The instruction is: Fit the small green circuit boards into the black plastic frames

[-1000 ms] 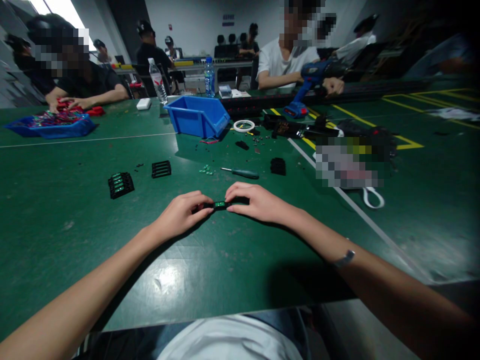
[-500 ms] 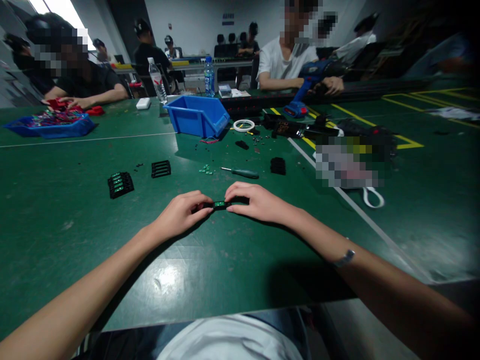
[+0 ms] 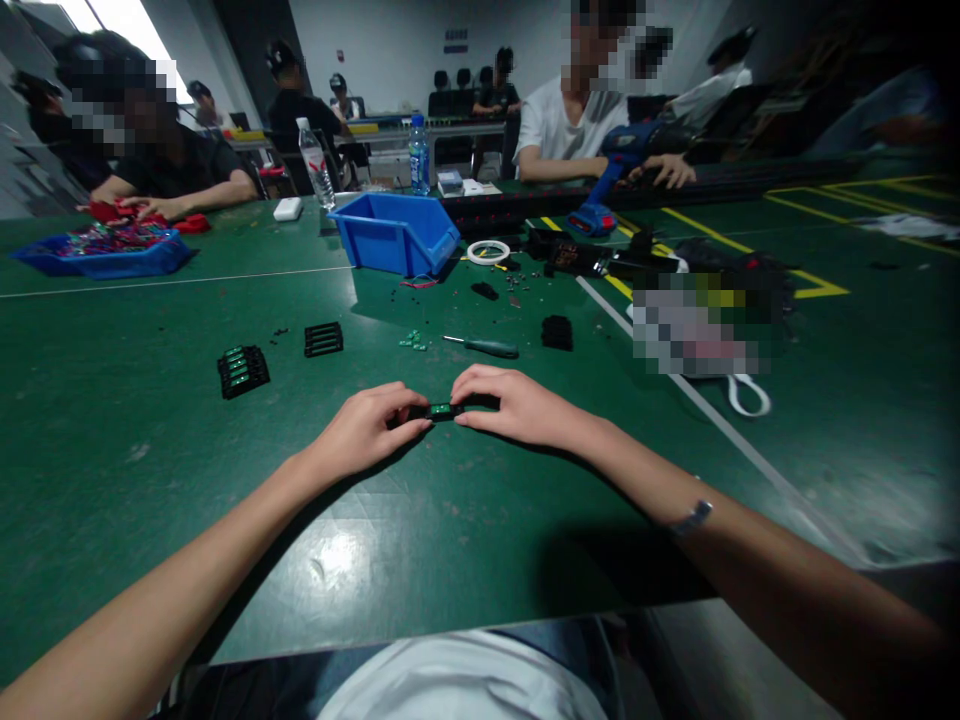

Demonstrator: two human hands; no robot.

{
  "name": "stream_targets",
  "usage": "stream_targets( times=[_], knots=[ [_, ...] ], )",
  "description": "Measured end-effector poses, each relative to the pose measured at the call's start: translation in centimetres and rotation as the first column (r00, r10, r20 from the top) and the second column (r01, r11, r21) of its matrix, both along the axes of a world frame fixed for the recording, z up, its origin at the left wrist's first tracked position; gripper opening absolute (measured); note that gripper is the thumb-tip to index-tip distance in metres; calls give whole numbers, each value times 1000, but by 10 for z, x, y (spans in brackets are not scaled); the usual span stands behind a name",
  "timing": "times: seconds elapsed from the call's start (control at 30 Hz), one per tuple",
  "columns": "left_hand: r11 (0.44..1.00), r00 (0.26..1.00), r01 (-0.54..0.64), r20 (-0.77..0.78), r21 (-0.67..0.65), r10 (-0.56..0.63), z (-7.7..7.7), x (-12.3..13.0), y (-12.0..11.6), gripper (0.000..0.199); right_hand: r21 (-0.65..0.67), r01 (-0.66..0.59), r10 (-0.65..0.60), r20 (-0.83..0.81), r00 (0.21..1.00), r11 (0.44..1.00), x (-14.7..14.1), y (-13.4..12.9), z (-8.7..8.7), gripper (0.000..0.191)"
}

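A small black plastic holder with a green circuit board (image 3: pixel 441 411) in it lies between my hands, low over the green table. My left hand (image 3: pixel 375 425) pinches its left end between thumb and fingers. At its right end, my right hand (image 3: pixel 504 402) grips it the same way. The fingers cover both ends of the piece. Beyond my hands lie a screwdriver (image 3: pixel 489 347) with a dark green handle and several loose green boards (image 3: pixel 413 341). A row of black holders with green boards (image 3: pixel 243 370) sits to the left, near bare black holders (image 3: pixel 323 339).
A stack of black parts (image 3: pixel 556 333) lies right of the screwdriver. Farther back stand a blue bin (image 3: pixel 397 235), a tape roll (image 3: pixel 488 252), two bottles and a blue cordless drill (image 3: pixel 611 180). Co-workers sit across the table; one handles red parts beside a blue tray (image 3: pixel 105 258).
Both hands keep their hold on the small holder, with the left fingers shifted very slightly right. Across the table, a co-worker's hand by the drill has moved a little.
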State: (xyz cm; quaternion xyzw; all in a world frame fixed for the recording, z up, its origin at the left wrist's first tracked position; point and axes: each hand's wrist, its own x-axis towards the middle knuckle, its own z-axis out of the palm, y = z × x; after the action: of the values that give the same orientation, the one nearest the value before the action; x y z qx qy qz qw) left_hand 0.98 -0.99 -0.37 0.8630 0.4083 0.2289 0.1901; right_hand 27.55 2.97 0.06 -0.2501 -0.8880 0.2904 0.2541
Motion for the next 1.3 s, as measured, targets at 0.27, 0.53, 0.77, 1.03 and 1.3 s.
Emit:
stream_targets(
  times=[0.27, 0.53, 0.77, 1.03, 1.3],
  knots=[
    [1000, 1000, -7, 20, 21, 7, 0, 4, -2, 25, 23, 23, -23, 9, 1000, 999, -2, -2, -1, 16],
    [998, 993, -35, 113, 48, 29, 2, 6, -7, 23, 48, 71, -70, -21, 997, 996, -9, -10, -1, 23],
    [998, 987, -25, 158, 53, 16, 7, 10, -13, 21, 19, 62, -61, -57, 997, 998, -14, -21, 7, 24],
    [995, 973, -66, 227, 81, 46, 7, 12, -14, 22, -13, 126, -126, -101, 987, 992, -17, -26, 7, 21],
    [1000, 972, -9, 233, -9, 11, 4, 13, -14, 24, -24, 117, -119, -115, 986, 993, -19, -31, 7, 21]
  ],
)
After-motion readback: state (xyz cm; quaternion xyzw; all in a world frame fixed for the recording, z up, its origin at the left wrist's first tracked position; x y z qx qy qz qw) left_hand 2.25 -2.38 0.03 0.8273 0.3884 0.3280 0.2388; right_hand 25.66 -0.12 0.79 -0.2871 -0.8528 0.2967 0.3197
